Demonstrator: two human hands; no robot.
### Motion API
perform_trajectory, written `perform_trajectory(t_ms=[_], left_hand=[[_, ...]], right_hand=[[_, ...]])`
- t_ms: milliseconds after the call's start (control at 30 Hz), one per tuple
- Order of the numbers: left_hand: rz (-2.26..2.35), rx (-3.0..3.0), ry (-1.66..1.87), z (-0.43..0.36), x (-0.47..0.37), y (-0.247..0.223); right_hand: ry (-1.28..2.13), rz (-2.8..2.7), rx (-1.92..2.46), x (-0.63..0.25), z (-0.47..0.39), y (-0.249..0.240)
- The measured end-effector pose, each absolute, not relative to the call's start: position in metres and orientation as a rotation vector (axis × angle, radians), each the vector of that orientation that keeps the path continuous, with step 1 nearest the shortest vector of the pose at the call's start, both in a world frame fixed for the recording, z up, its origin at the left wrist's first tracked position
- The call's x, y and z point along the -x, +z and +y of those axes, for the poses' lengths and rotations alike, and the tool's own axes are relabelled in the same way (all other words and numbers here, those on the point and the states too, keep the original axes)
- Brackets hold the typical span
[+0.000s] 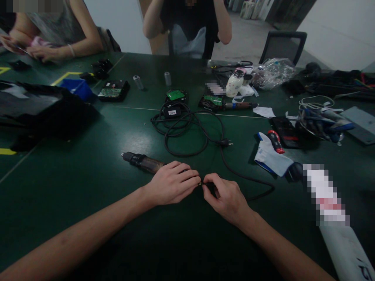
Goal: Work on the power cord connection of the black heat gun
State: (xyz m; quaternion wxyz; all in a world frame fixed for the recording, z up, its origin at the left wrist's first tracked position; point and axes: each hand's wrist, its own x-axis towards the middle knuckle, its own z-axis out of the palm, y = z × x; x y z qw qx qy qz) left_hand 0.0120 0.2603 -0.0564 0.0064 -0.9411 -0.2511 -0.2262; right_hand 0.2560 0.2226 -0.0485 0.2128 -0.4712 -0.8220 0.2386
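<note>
An electric screwdriver [145, 163] lies on the green table with its bit end pointing left. My left hand [174, 184] is closed over its rear part, which the fingers mostly hide. Just right of that end, my right hand [227, 197] has thumb and forefinger pinched together at the end of a black cable [241, 173]; the connector itself is too covered to make out. The cable loops behind my right hand towards a coil with a black power adapter [172, 112]. A mains plug [225, 143] rests on the table beyond my right hand.
A glove [271, 156] with a red-black screwdriver [275, 141] lies right, near a white roll-like object [345, 246]. Opened devices with green boards [175, 95] and metal cylinders [138, 82] are farther back. A blue bin [76, 89] stands left. Two people sit opposite.
</note>
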Motion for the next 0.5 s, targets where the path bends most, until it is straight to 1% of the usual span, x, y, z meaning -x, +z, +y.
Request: perform_trajectory(t_ms=[500], left_hand=[[-0.821, 2.969, -0.698, 0.2597, -0.0132, -0.0535]], right_hand=[[0.703, -2.270, 1.323, -0.2560, 0.2221, -0.0490]])
